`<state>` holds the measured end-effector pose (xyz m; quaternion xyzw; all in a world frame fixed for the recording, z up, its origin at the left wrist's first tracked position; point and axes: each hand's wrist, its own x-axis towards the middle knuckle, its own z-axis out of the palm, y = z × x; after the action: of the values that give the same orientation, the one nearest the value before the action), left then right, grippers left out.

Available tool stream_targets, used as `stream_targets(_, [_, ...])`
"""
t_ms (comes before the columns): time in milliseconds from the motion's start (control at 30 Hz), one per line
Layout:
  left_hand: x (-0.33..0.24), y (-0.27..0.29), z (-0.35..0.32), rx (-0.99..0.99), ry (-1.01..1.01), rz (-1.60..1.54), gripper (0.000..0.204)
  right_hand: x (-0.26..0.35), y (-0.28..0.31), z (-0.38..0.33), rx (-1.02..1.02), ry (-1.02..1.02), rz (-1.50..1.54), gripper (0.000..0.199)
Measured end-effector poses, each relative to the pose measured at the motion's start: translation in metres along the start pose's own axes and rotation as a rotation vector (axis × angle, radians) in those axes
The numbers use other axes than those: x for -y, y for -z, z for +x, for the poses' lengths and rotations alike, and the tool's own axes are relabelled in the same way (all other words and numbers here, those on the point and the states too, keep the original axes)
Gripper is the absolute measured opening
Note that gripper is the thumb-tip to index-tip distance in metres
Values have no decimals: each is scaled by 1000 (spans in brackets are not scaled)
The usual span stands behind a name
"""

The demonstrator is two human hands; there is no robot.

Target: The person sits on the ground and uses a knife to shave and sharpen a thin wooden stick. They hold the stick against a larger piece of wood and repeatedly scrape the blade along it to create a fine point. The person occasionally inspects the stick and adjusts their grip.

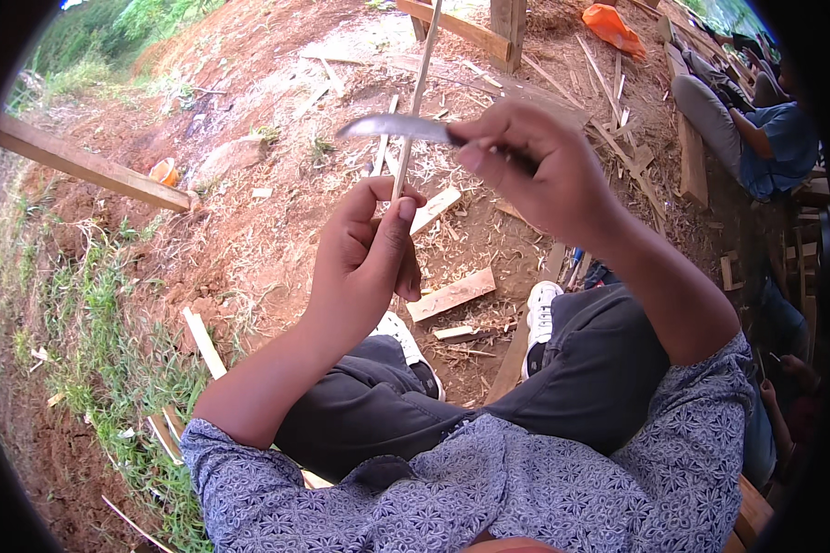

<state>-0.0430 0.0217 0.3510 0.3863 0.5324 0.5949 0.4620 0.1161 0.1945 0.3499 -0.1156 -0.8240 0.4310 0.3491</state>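
Note:
A thin, pale wooden stick stands nearly upright in front of me, leaning a little to the right at its top. My left hand is closed around its lower part, with the thumb pressed against it. Above that grip, my right hand holds a knife by its dark handle. The curved metal blade points left and crosses the stick; I cannot tell whether it touches the wood. Most of the handle is hidden by my fingers.
Wood offcuts and shavings lie on the reddish soil around my white shoes. A timber beam juts in at the left. An orange bag lies at the far right. Another person in a blue top sits at the right.

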Motion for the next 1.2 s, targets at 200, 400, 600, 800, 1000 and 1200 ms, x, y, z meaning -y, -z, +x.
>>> stream_targets(200, [-4, 2, -3, -11, -2, -14, 24, 11, -4, -2, 48, -90, -117, 19])
stream_targets(400, [-8, 1, -1, -49, 21, 23, 25, -7, 4, 6, -77, 41, -234, 21])
stream_targets(600, [-8, 6, 4, -44, 17, 14, 25, -8, 7, 10, -112, 41, -326, 20])
stream_targets(800, [-9, 2, -2, -16, 63, 25, 26, -43, 17, 17, -343, -39, -318, 18])
stream_targets(1000, [-9, 14, -13, 1, 86, -99, 23, -79, 118, 24, -739, -123, -258, 25])
stream_targets(1200, [-12, 11, 0, -62, 28, -153, 27, -25, 34, 14, -125, -162, -74, 24])
